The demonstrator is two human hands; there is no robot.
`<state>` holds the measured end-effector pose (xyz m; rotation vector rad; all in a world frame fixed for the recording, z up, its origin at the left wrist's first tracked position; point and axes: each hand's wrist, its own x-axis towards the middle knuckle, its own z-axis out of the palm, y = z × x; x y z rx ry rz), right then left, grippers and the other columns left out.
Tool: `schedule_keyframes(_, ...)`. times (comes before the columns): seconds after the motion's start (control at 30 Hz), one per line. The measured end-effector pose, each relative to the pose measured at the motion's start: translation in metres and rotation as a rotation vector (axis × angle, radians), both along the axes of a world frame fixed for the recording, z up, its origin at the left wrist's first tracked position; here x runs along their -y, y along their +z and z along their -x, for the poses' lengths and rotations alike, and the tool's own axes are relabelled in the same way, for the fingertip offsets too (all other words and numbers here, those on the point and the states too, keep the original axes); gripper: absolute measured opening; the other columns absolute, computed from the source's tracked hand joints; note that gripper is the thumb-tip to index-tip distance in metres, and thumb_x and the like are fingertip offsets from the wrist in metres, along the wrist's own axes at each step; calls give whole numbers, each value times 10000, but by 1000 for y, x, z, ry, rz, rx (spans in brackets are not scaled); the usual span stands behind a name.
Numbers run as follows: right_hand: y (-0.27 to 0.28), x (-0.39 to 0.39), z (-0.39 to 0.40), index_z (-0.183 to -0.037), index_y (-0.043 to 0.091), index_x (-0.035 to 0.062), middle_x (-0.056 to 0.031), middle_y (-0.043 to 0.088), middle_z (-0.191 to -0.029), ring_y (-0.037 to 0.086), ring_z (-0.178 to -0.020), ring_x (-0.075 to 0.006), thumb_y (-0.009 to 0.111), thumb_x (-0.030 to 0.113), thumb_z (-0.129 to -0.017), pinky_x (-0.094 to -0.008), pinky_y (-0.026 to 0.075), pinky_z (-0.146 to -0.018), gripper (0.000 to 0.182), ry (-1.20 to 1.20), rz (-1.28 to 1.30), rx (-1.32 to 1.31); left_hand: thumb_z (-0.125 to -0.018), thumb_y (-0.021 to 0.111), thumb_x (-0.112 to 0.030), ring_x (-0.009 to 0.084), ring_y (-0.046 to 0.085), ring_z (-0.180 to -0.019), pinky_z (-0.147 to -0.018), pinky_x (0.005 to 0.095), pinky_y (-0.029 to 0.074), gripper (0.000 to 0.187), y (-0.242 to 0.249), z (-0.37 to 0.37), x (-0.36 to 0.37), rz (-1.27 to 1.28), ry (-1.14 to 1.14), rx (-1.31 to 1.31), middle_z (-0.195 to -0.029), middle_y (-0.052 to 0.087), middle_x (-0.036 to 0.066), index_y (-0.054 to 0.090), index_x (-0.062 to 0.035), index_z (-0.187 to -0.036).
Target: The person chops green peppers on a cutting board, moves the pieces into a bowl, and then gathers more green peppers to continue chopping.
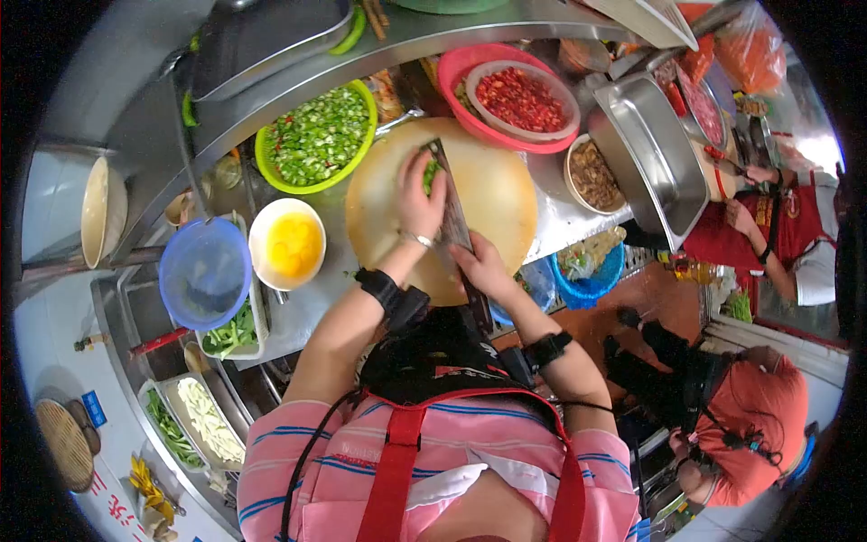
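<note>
A large cleaver [453, 212] lies across the round cutting board [501, 185], its blade pointing away from me. My right hand [485, 269] is closed round the cleaver near its handle end. On the left side of the blade my left hand [421, 200] rests with its fingers curled against the metal. A small bit of chopped green vegetable [431, 175] shows at the fingertips, between them and the blade; whether the fingers pinch it is hard to see. A bracelet is on the left wrist.
Around the board stand a green bowl of chopped peppers [316, 135], a bowl of egg yolks [289, 244], a blue bowl [205, 271], a pink basin [461, 63], a bowl of brown pieces [591, 176] and a steel pan [655, 149]. Two people are at the right.
</note>
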<state>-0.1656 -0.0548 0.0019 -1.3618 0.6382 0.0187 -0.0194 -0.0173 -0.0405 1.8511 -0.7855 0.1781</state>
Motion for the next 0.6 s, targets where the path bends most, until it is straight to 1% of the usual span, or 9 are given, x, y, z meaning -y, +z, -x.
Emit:
schedule_keyframes(0.17,37,8,-113,-935,480,17,-66,515,-572,498,-410,-153,478,180,-857,-294,412,-392,180,133,253,105,-774,583,-145,340,493,-1026,-897,397,392,261,56,-125,-18,30,149,267,-1073,539,181,559,-17,-1000)
schedule_keyframes(0.23,29,8,-138,-914,480,8,-81,519,-566,500,-402,-167,481,181,-845,-313,420,-399,186,113,875,7,-770,581,-202,348,549,-896,-821,400,427,239,32,-177,-42,-257,180,381,-976,587,177,599,-31,-935)
schedule_keyframes(0.27,20,9,-136,-908,469,1,-78,503,-539,484,-386,-165,477,191,-843,-307,410,-388,202,61,943,21,-769,582,-213,351,560,-858,-802,402,431,215,34,-188,-56,-334,224,403,-918,603,170,614,-50,-905)
schedule_keyframes(0.3,25,9,-126,-908,469,1,-78,503,-539,484,-386,-165,477,191,-843,-307,410,-388,202,59,946,19,-768,582,-223,355,571,-820,-784,404,435,193,39,-196,-66,-410,264,424,-860,619,164,629,-69,-875)
schedule_keyframes(0.37,36,1,-86,-884,450,7,-65,484,-505,475,-382,-162,477,178,-848,-295,403,-382,177,-224,387,-87,-772,577,-234,343,581,-770,-739,410,448,155,51,-196,-79,-302,219,273,-790,626,147,639,-109,-837)
schedule_keyframes(0.43,-6,7,-41,-890,442,18,-56,474,-498,468,-384,-149,481,165,-854,-285,390,-373,156,-324,432,-81,-777,567,-221,320,587,-776,-709,399,461,134,58,-179,-83,-294,149,245,-808,626,132,635,-128,-845)
schedule_keyframes(0.5,-6,2,2,-896,478,20,-145,552,-584,545,-444,-229,495,168,-829,-365,440,-457,163,-276,396,-180,-790,546,-193,312,594,-777,-692,394,469,131,65,-147,-72,-454,-104,-114,-789,630,112,630,-124,-863)
schedule_keyframes(0.53,-10,-1,20,-896,478,20,-145,552,-584,545,-444,-229,495,168,-829,-365,440,-457,163,-294,399,-187,-798,542,-194,300,589,-833,-729,379,463,155,57,-134,-65,-553,-253,-159,-854,626,116,625,-104,-893)
schedule_keyframes(0.6,-20,-10,49,-819,476,17,-128,536,-555,530,-432,-212,497,167,-836,-356,420,-448,152,-151,734,-203,-800,526,-161,281,562,-939,-797,367,446,177,31,-111,-45,-627,-489,-91,-985,603,119,618,-90,-935)
